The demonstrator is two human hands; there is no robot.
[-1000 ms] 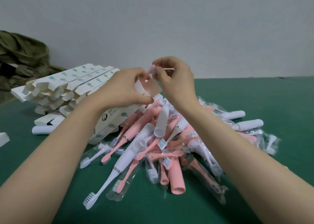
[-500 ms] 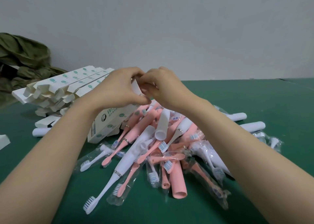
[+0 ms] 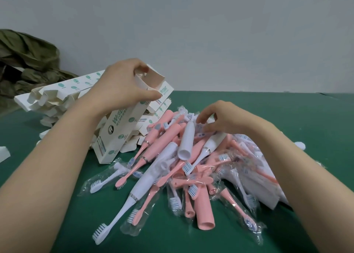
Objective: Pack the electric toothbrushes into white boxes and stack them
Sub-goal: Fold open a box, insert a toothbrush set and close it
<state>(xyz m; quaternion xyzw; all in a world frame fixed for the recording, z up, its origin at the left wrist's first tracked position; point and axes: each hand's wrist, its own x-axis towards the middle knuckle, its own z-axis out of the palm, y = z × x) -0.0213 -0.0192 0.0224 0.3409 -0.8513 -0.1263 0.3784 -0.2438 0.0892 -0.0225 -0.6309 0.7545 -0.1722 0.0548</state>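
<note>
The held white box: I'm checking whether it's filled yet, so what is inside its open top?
The white box in the left hand shows only a bare cardboard interior near the top; its lower part is hidden.

Pink and white toothbrushes (image 3: pixel 172 157), white boxes (image 3: pixel 118 130) – teal dots, green table (image 3: pixel 287 118), olive cloth (image 3: pixel 26 61)
</note>
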